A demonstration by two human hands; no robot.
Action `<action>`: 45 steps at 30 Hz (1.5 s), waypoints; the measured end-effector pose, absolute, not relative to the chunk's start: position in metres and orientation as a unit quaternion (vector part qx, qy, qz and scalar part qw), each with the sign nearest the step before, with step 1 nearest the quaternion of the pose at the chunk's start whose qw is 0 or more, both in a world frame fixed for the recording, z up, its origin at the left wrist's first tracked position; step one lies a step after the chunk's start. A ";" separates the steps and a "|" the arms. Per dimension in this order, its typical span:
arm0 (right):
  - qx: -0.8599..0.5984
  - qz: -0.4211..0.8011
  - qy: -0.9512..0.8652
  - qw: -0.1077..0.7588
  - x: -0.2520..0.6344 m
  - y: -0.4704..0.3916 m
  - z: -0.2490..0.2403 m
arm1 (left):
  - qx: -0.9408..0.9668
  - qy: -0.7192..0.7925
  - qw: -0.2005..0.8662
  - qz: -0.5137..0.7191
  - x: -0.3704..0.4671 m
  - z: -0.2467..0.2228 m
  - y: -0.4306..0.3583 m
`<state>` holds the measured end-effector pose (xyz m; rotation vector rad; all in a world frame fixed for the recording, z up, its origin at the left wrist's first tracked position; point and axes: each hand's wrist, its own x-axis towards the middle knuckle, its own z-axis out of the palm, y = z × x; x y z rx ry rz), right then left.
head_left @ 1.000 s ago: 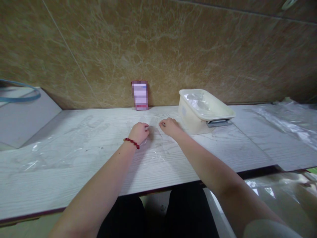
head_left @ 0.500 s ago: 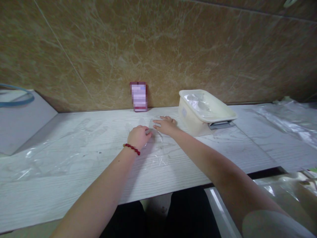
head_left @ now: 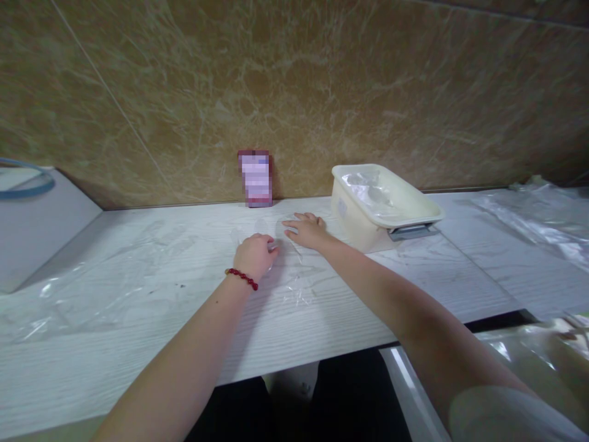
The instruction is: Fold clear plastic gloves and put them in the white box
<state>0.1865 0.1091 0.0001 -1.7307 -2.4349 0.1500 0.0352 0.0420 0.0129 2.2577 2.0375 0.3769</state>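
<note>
A thin clear plastic sheet [head_left: 297,288] lies on the white wood-grain table under and between my hands; its outline is hard to make out. My left hand [head_left: 256,255], with a red bead bracelet at the wrist, has its fingers curled and its thumb close to them, at the sheet's left part. Some of the film shows by the thumb. Pressed down on the sheet's far right side is my right hand [head_left: 305,231], its fingers spread and nothing gripped.
A cream plastic bin [head_left: 386,212] holding clear plastic stands right of my hands. Against the marbled wall leans a phone [head_left: 256,178]. More clear film [head_left: 105,282] lies at left, near a white box [head_left: 41,227] with a blue band. Plastic bags [head_left: 547,215] lie far right.
My hands stay almost in place on the plastic sheet, the left one shifted very slightly left. The view has moved a little.
</note>
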 end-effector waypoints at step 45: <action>-0.506 0.039 -0.858 0.081 0.217 0.051 -0.004 | 0.755 0.645 0.022 0.118 0.026 0.007 0.051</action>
